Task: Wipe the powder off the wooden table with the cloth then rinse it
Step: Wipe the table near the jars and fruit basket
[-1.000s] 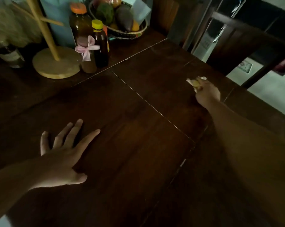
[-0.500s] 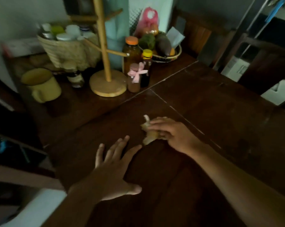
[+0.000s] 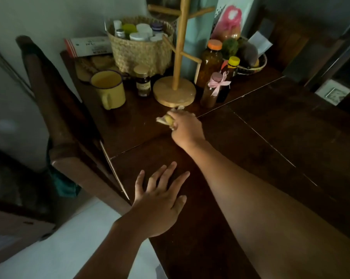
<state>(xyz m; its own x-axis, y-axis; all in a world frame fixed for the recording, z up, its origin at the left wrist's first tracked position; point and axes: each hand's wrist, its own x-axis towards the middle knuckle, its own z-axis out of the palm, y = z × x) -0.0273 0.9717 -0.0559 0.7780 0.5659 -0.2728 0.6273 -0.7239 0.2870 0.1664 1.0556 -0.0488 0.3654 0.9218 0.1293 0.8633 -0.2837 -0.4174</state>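
Note:
A dark wooden table fills the middle and right of the view. My right hand grips a small bunched yellowish cloth and holds it against the tabletop, just in front of the round base of a wooden mug tree. My left hand lies flat on the table near its left edge, fingers spread and holding nothing. In this dim light I cannot make out any powder on the wood.
Behind the cloth stand the wooden mug tree, a yellow mug, a small dark jar, brown bottles, a woven basket of containers and a fruit bowl. A wooden chair stands left of the table.
My right hand has swept the cloth from the right side of the table across to the far left, up to the mug tree's base. My left hand has stayed flat on the table.

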